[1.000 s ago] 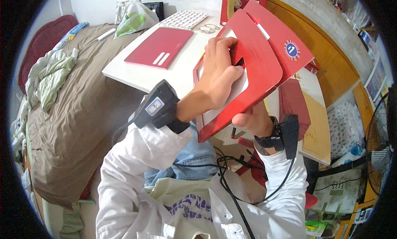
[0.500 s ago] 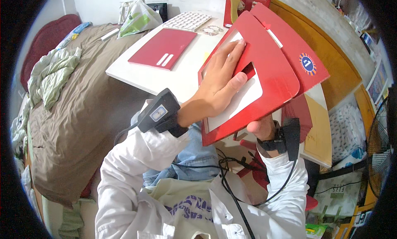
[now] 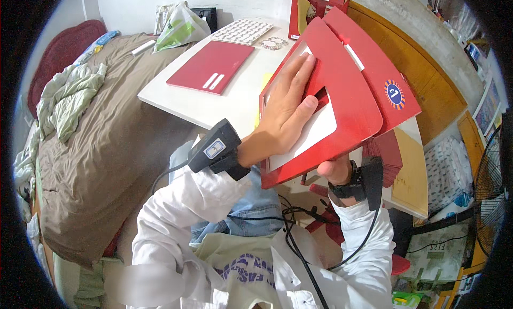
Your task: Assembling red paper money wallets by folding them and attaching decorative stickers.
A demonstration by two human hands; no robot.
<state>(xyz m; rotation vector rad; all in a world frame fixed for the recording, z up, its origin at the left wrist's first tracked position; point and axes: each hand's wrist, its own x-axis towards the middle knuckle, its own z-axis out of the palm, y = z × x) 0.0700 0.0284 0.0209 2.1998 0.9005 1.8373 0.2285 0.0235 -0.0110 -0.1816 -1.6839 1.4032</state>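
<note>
A flat red cardboard box point(image 3: 352, 92) is held up tilted in front of me. It has a cut-out window with a white panel point(image 3: 319, 128) showing in it, and a red flap point(image 3: 374, 63) with a round sticker spreads from its right side. My left hand point(image 3: 286, 108) lies flat on the window area, fingers stretched out and the thumb apart. Below the lower edge, my right hand point(image 3: 335, 169) supports the box from underneath; its thumb shows and the other fingers are hidden behind the cardboard. Black devices are strapped to both wrists.
On the white table point(image 3: 181, 98) lie a dark red flat card point(image 3: 211, 66), a white patterned pad point(image 3: 241, 31) and a small ring-shaped item point(image 3: 273, 43). Red card pieces point(image 3: 387, 155) are stacked at the right. Cables point(image 3: 293, 223) hang over my lap. A bed point(image 3: 101, 164) stands left, a fan point(image 3: 489, 197) right.
The box has tipped and shifted very slightly left, with both hands moving along with it. My left forearm has shifted a little to the right. Both hands keep their places on the cardboard.
</note>
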